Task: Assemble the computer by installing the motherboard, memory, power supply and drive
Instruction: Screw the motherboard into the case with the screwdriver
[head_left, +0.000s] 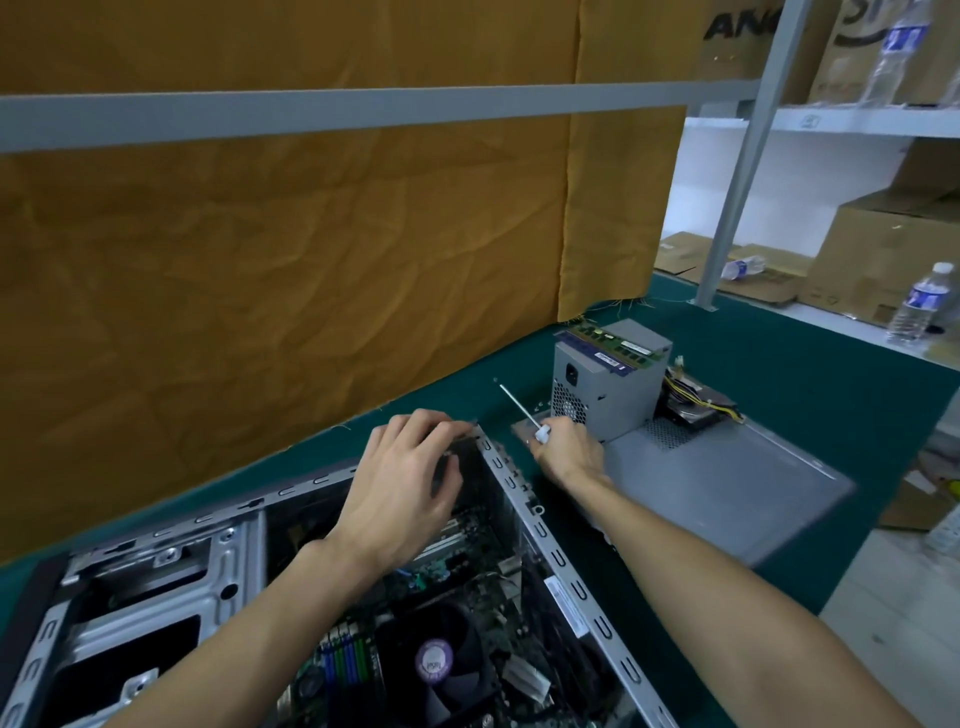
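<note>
Above you, a cardboard box (743, 31) on the top shelf shows the black letters "ANC", cut off by the shelf post; the labels on the memory sticks (615, 353) and bottles are too blurred to read.

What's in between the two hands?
In the head view, the case's metal edge rail runs between the left hand and the right hand, which grips a screwdriver.

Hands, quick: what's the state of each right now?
Left hand: open, fingers at the case's far corner, holding nothing visible.
Right hand: gripping a screwdriver.
</note>
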